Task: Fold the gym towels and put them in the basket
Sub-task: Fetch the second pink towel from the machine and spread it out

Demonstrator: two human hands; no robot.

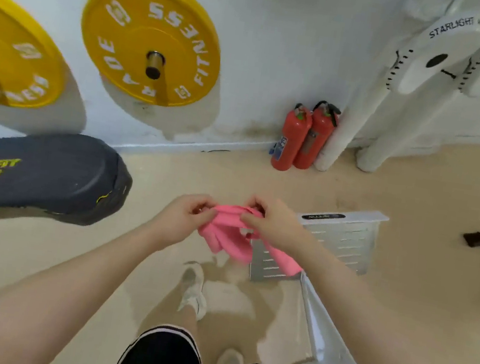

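A pink gym towel hangs bunched in the air in front of me, above the beige floor. My left hand pinches its upper left edge. My right hand pinches the upper right edge, close beside the left. The towel's lower folds droop down and to the right, over a white slotted metal plate. No basket shows in the head view.
A white slotted metal footplate of a gym machine stands just right of the towel, its frame running down to the lower right. A dark padded bench lies at left. Yellow weight plates hang on the wall. Two red fire extinguishers stand by the wall.
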